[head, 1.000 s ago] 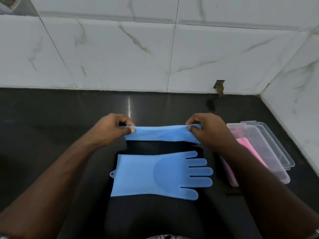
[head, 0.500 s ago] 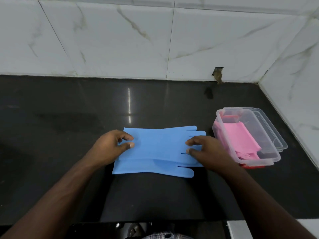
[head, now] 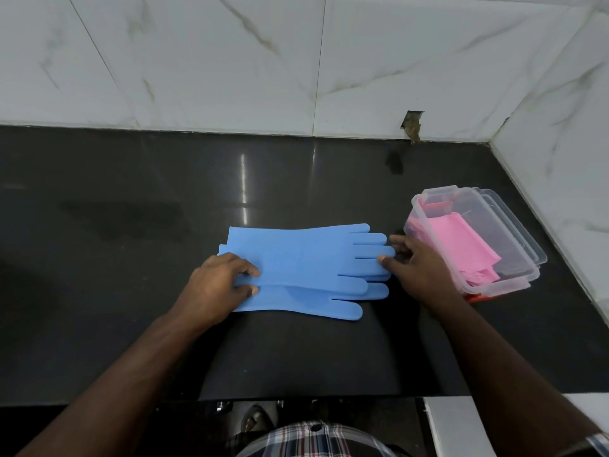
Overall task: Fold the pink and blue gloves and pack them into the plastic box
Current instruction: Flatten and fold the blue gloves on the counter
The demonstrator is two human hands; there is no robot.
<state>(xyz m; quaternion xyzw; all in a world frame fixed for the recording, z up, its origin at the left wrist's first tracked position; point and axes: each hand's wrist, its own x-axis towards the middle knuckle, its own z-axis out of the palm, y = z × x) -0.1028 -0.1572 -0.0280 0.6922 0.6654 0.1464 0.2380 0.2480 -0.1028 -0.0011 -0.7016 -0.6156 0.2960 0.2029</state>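
Left hand (head: 214, 288) fingers (head: 247, 272) press the stacked blue gloves (head: 306, 258) flat, loosely spread; right hand (head: 418, 268) fingers (head: 389, 260) apparently touch their fingertips.

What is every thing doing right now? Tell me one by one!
Blue gloves: stacked flat on the counter, not folded.
Pink gloves: folded, inside the box.
Plastic box: open, no lid on.
Left hand: fingertips resting on the cuff end.
Right hand: fingertips touching the blue glove fingers.

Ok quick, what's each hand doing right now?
Left hand: open, fingers resting on the cuff end of the blue gloves.
Right hand: open, fingertips touching the gloves' finger ends.
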